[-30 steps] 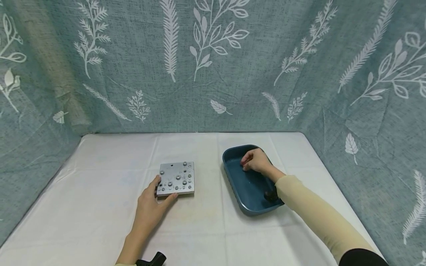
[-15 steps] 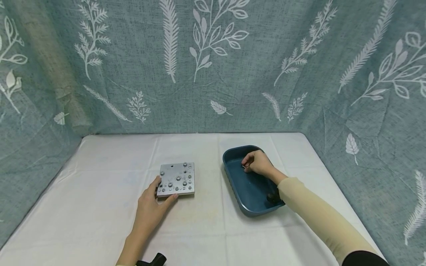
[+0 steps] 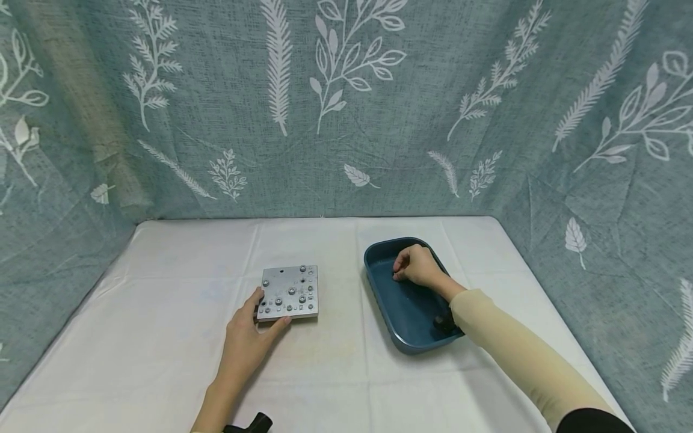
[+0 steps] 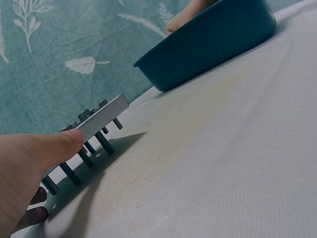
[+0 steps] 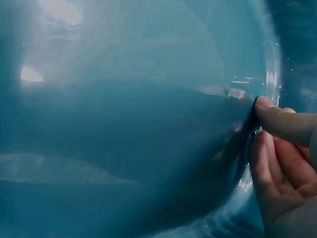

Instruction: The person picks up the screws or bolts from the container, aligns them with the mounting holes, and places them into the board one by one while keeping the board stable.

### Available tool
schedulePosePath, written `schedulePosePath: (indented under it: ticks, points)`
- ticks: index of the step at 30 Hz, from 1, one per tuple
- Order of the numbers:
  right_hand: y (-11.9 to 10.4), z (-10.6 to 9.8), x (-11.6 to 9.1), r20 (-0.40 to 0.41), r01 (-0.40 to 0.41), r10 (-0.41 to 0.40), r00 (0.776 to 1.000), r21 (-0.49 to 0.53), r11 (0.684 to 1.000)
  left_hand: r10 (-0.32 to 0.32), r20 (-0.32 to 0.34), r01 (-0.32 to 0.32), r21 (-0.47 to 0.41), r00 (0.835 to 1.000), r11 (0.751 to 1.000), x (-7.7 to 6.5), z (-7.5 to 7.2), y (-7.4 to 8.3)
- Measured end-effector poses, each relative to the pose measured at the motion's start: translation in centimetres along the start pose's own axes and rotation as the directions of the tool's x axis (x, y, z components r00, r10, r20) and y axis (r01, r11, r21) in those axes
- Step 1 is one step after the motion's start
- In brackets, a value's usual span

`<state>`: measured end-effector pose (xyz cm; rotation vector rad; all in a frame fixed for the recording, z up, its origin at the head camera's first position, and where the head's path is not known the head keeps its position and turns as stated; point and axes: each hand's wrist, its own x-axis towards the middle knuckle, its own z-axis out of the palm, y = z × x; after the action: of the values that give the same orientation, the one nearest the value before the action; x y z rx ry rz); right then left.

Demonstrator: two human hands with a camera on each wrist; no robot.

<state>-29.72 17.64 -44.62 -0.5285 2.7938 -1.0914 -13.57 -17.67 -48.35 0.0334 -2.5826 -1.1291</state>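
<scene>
A square silver metal plate (image 3: 287, 293) carries several screws; the left wrist view shows their threaded shanks (image 4: 104, 144) sticking out below. My left hand (image 3: 246, 337) grips the plate at its near left corner, thumb on the near edge. The plate's slab stands above the cloth. Inside the blue tray (image 3: 387, 319), my right hand (image 3: 421, 267) has its thumb and fingertips together near the far end. Between them in the right wrist view is a small dark piece (image 5: 256, 111), mostly hidden, its kind too small to tell.
White cloth (image 3: 325, 373) covers the table, with a patterned green curtain (image 3: 325, 120) behind and at both sides. The tray's raised wall surrounds my right hand. A black wrist device (image 3: 445, 323) hangs inside the tray under my right forearm.
My right hand stays in the tray; its fingertips have shifted slightly and drawn closer together. The left hand and plate hold still. The whole view has moved a little.
</scene>
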Motion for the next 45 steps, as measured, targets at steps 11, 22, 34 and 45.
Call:
schedulePosePath:
  ticks: [11, 22, 34, 45]
  points:
    - [-1.6, -0.8, -0.2, -0.004, 0.037, -0.036, 0.999, 0.013, 0.999, -0.007, 0.006, 0.007, 0.011, 1.000, 1.000, -0.2, 0.1, -0.1]
    - [-4.6, -0.6, -1.0, -0.138, -0.003, 0.049, 0.989, 0.315, 0.949, 0.003, 0.010, -0.003, 0.006, 1.000, 1.000, -0.3, 0.0, -0.3]
    - [-13.3, 5.1, -1.5, -0.174, 0.025, 0.106, 0.979, 0.617, 0.787, 0.013, 0.006, -0.013, 0.010, 1.000, 1.000, -0.1, -0.2, 0.0]
    - [-16.2, 12.3, -0.4, -0.110, 0.065, 0.033, 0.993, 0.782, 0.620, 0.027, -0.008, -0.027, 0.007, 1.000, 1.000, -0.1, -0.5, -0.2]
